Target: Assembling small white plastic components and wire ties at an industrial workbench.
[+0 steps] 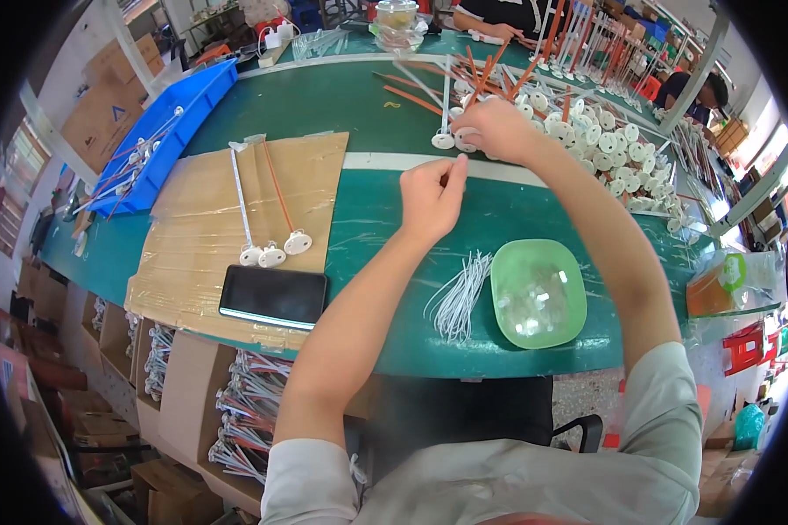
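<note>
white disc-ended rod (447, 96) lies on the far half of the green table (271, 105), long axis near-far, disc at near end, just left of the closer right hand (492, 129), finger closure unclear; left hand (431, 199) fingers curled, contents not visible.

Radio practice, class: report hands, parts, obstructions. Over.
Right hand at white-disc pile, grip unclear. Left hand nearer the body, nothing visible in it. Orange rods just beyond right hand.
</note>
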Available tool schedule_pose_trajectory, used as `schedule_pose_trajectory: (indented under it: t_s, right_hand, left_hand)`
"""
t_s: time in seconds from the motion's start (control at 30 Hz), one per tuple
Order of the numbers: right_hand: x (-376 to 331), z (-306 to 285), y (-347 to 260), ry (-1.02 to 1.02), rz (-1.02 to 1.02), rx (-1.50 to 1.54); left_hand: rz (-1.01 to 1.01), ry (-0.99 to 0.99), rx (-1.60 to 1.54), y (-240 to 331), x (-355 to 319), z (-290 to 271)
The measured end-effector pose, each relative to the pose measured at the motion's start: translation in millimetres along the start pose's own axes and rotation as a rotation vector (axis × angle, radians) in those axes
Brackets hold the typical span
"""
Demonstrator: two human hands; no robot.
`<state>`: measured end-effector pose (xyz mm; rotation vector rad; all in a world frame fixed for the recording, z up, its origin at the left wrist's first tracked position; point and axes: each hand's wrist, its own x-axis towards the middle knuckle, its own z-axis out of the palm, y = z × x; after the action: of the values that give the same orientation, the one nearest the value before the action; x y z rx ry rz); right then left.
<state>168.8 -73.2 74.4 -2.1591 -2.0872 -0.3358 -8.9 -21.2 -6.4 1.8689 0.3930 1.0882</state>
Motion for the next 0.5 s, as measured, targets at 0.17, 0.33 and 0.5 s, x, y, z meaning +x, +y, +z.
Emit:
schedule_pose_trajectory:
  t_s: [0.17,0.33,0.5]
  right_hand:
    - [-125.4,-34.2,-48.2,0.49,-0.017,0.362]
    - [-190.5,-25.5,-64.4,0.572,0.056,0.688]
    - [-193.5,-18.3,-74.1,0.616,-0.06,0.48]
  left_hand:
    - [-0.003,-0.201,-0.454,31.1,-20.3,27.0]
    - [-0.018,-0.429,-0.48,63.2,-43.1,23.2]
    - [-0.312,-0.702,-0.893,65.3,-50.0,23.2]
